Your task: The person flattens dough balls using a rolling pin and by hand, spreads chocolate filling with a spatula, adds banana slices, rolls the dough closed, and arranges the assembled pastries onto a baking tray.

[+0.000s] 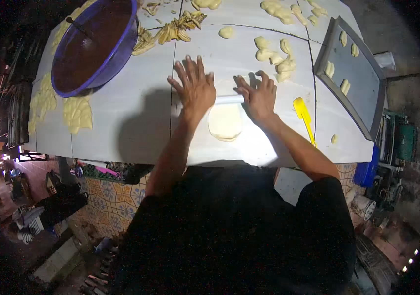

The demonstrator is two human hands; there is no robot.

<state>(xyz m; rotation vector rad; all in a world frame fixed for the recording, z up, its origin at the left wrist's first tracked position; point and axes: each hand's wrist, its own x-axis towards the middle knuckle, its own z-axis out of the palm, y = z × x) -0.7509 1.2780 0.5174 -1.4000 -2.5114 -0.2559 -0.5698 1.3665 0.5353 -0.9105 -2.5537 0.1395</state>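
A white rolling pin [229,100] lies crosswise over the far end of a flat, pale oval of dough [225,123]. My left hand [195,90] rests its palm over the pin's left end, fingers stretched and spread away from me. At the other end, my right hand [260,98] lies on the pin with its fingers apart and slightly bent. Both palms hide the pin's ends. To the right of my right hand is a yellow spatula [304,114]. Dough lumps [279,58] sit beyond that hand, with a smaller dough ball [226,32] to their left.
A purple basin [132,37] of brown filling stands far left, a handle sticking out. Peeled, browned banana pieces [173,32] lie beside it. Dough sheets [78,114] cover the table's left part. A grey tray [360,88] at right bears several shaped pieces. The white tiled table [146,147] ends before me.
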